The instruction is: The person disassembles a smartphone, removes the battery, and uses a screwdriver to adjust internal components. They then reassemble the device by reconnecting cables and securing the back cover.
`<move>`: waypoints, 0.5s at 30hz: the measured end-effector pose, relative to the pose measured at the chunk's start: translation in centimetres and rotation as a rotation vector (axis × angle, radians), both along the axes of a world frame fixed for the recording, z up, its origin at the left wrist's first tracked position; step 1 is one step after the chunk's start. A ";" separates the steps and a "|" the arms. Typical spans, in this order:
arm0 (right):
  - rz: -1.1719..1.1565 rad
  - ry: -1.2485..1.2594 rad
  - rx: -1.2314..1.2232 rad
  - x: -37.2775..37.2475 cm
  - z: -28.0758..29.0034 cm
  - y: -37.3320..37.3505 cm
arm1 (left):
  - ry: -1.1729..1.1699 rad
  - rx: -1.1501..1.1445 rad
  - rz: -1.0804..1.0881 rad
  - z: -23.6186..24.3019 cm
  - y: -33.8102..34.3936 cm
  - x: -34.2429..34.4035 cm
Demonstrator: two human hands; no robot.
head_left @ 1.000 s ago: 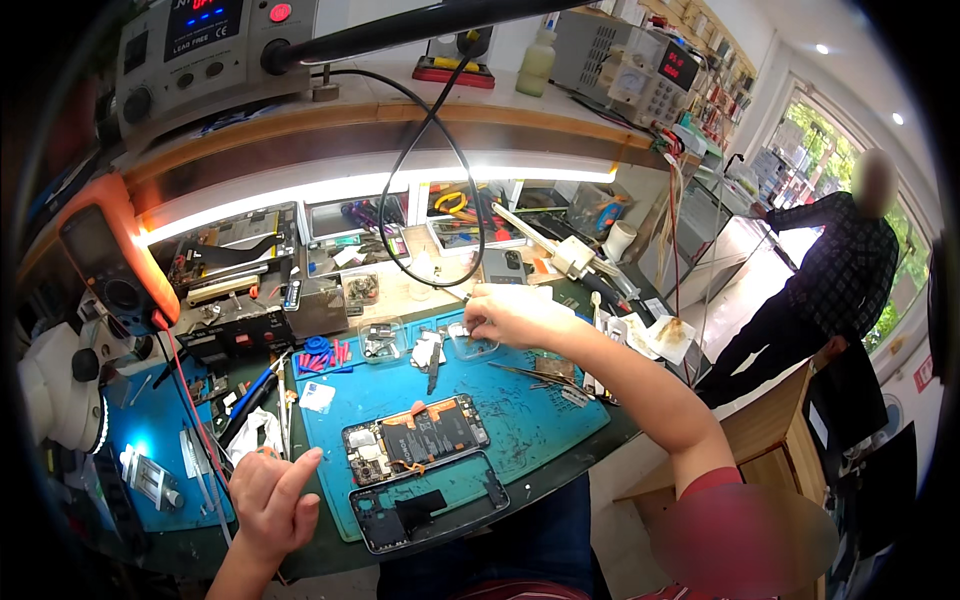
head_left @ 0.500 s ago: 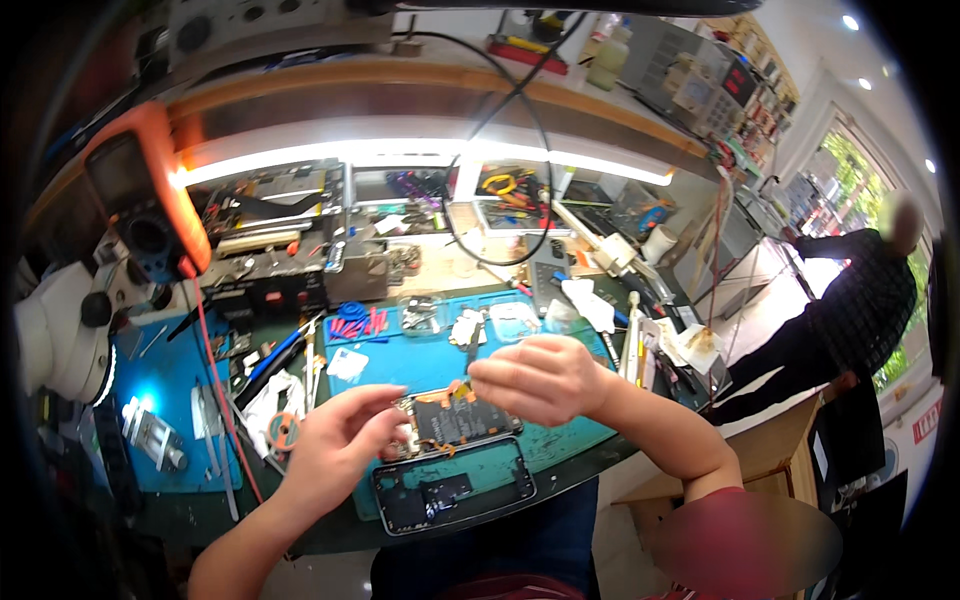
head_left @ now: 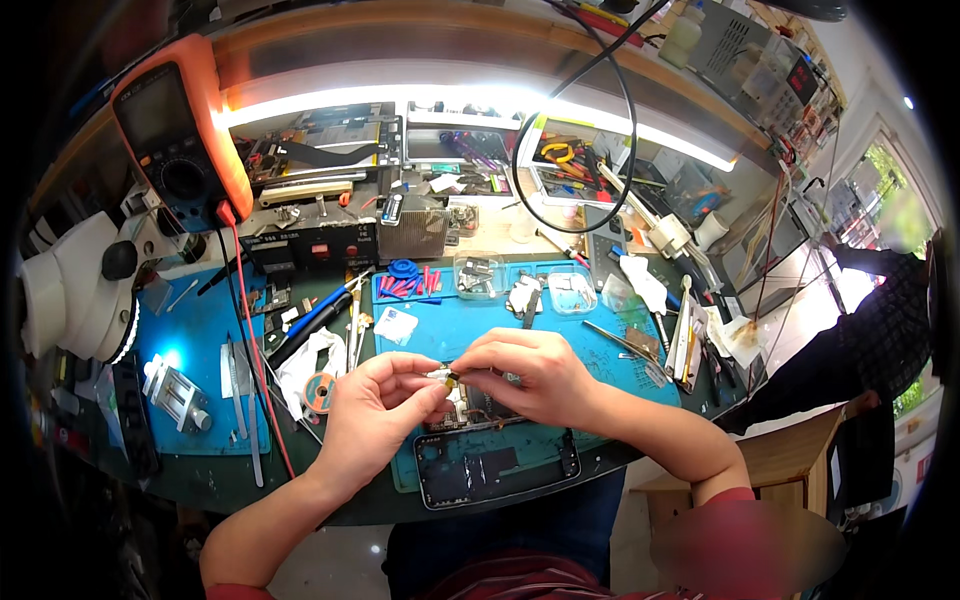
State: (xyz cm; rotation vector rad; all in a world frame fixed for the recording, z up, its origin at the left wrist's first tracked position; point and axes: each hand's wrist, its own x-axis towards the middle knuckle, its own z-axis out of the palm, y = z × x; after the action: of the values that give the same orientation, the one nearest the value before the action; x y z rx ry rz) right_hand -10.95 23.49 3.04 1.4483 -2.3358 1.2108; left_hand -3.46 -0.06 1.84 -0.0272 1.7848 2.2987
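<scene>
Over the opened phone [head_left: 454, 411] my two hands meet, fingertips together. Between them is a small dark and yellowish part [head_left: 450, 380], too small to name surely. My left hand [head_left: 378, 402] is closed, thumb and forefinger pinching at this part. From the other side my right hand [head_left: 530, 374] pinches it too, its palm over the phone and hiding much of it. Below them, at the near edge of the mat, lies a black phone frame [head_left: 497, 468], its inner side up.
A blue work mat [head_left: 640, 392] bears a clear box of small parts [head_left: 481, 275], red and blue bits [head_left: 408, 284] and tweezers [head_left: 618, 340]. At left stand an orange multimeter [head_left: 180, 140], a white microscope [head_left: 75, 290] and a metal clamp [head_left: 178, 393]. A person [head_left: 850, 320] stands at far right.
My right hand has moved left to meet my left hand. My left fingers, apart before, have closed at the small part. The whole view has shifted.
</scene>
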 end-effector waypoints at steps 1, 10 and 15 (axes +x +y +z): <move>0.008 0.039 0.012 -0.1 -0.1 -0.1 | -0.002 -0.001 -0.010 -0.1 -0.1 0.1; 0.145 0.215 0.112 -1.6 0.3 0.2 | 0.031 -0.229 -0.056 1.0 -1.2 0.4; 0.265 0.155 0.200 -2.4 -0.1 0.8 | 0.559 -0.766 0.054 0.2 -2.6 1.2</move>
State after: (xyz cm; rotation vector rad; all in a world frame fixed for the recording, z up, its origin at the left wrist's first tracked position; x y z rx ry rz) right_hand -13.34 24.32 2.98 1.8943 -2.2676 0.8976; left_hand -2.26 -2.70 2.06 0.4807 2.8651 1.5907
